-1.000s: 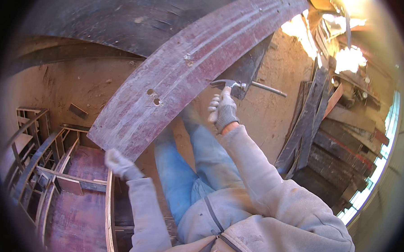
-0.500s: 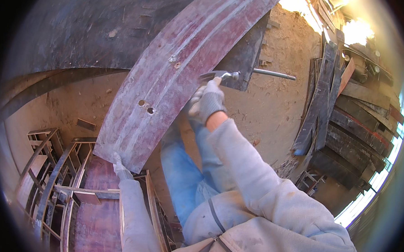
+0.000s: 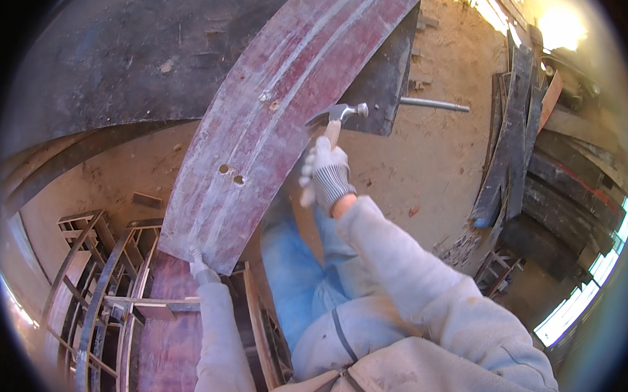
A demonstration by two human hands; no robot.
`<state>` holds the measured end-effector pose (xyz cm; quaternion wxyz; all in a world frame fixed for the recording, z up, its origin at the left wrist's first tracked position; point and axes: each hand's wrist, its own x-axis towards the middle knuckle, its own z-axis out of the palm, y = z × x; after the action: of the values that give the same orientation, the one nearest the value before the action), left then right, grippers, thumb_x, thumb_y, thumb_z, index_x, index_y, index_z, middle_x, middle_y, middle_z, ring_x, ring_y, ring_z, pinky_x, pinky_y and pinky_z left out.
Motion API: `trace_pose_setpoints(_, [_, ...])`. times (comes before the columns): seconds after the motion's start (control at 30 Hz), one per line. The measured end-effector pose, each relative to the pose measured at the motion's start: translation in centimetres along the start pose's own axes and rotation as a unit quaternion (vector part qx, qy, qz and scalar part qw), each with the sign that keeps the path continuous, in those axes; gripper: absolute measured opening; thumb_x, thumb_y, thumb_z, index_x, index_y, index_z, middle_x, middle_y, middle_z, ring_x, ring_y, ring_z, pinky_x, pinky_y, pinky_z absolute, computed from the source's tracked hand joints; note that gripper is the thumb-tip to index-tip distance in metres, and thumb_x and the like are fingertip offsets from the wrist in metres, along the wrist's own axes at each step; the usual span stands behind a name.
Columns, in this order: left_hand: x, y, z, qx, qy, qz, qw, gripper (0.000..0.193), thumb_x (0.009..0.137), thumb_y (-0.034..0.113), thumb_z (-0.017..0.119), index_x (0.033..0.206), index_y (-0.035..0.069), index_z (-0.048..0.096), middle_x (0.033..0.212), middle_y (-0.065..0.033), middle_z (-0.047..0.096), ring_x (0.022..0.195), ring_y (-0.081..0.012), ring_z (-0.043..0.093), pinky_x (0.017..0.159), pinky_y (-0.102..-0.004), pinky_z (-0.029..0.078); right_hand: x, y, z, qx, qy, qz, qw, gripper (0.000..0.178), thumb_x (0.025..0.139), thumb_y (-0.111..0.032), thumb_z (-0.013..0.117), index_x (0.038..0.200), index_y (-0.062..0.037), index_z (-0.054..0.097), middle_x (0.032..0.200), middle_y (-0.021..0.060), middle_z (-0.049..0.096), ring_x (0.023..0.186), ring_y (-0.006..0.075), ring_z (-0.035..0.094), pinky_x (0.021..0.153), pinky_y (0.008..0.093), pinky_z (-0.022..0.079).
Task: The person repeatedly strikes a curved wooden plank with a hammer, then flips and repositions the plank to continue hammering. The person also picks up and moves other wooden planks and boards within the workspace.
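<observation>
A claw hammer [image 3: 337, 114] is in my gloved right hand [image 3: 326, 172], whose fingers are wrapped round its handle. Its head is up beside the right edge of a long, curved, reddish panel [image 3: 243, 133], the claw pointing left toward that edge. Two holes go through the panel's lower part, and pale streaks run along its length. At the panel's near end, my gloved left hand [image 3: 203, 268] grips the edge with the thumb on top. The left fingers are hidden beneath the panel.
Under the panel's far part lies a large dark sheet [image 3: 138, 48]. Curved wooden frames [image 3: 96, 291] stand at the lower left. A metal pipe [image 3: 436, 104] sticks out right of the panel. Dark boards [image 3: 562, 200] are stacked at the right, above sandy ground [image 3: 442, 152].
My right hand has turned and drawn slightly nearer, so more of the hammer's handle and head shows. The view has shifted a little. My left hand keeps its hold on the panel's end.
</observation>
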<state>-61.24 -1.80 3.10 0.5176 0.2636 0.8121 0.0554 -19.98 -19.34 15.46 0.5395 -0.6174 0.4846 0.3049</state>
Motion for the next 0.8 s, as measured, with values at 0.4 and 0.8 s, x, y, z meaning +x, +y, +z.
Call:
trace_pose_setpoints(0.4, [-5.4,2.1,0.1,-0.020,-0.019,-0.015,1.000,0.069,0.100,0.047,0.069,0.152,0.003,0.052,0.151,-0.0188,0.057,0.137,-0.0373,0.054,0.118,-0.0543,0.041,3.5,12.2,10.5,-0.221,0.176,-0.148,0.948,0.038,0.108,-0.030,0.059,0.115,-0.0031,0.034,0.078,0.0100,0.059,0.056,0.0210,0.063,0.051,0.0390,0.051])
trace_pose_setpoints(0.8, [-12.4,3.4,-4.1,-0.004,-0.017,-0.015,1.000,0.076,0.095,0.053,0.074,0.147,0.000,0.054,0.144,-0.0189,0.062,0.124,-0.0402,0.063,0.105,-0.0591,0.052,-6.2,-5.6,-7.3,0.017,-0.214,-0.122,0.969,0.040,0.102,-0.045,0.070,0.100,-0.0074,0.057,0.062,-0.0042,0.052,0.044,0.0098,0.048,0.036,0.0308,0.040])
